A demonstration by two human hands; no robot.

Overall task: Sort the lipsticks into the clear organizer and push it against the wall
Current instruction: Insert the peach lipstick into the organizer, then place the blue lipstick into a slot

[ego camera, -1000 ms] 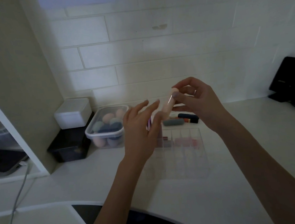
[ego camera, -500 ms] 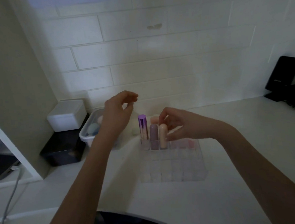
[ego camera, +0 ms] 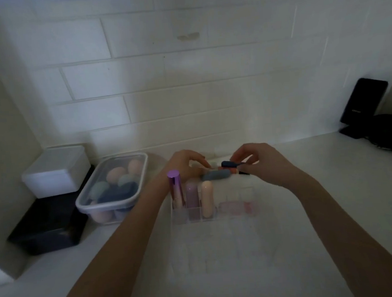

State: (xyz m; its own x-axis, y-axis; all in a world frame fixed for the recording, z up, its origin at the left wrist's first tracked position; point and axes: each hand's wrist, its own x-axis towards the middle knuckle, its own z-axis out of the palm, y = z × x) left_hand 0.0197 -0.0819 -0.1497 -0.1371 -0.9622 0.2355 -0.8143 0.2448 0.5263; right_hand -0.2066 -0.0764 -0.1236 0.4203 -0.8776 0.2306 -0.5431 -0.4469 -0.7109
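Note:
The clear organizer stands on the white counter in front of me. Three lipsticks stand in its back row: a shiny purple one, a mauve one and a peach one. Behind the organizer lie loose lipsticks, among them a grey-blue one and a dark blue and orange one. My right hand pinches the dark blue and orange lipstick. My left hand hovers with curled fingers over the loose ones; whether it holds one is unclear.
A clear tub of makeup sponges sits left of the organizer. Further left a white box rests on a black box. A black device leans in the right corner by the tiled wall.
The peach lipstick went from my right hand into the organizer's back row. Both hands have since moved behind the organizer, and my right hand has taken hold of the dark blue and orange lipstick.

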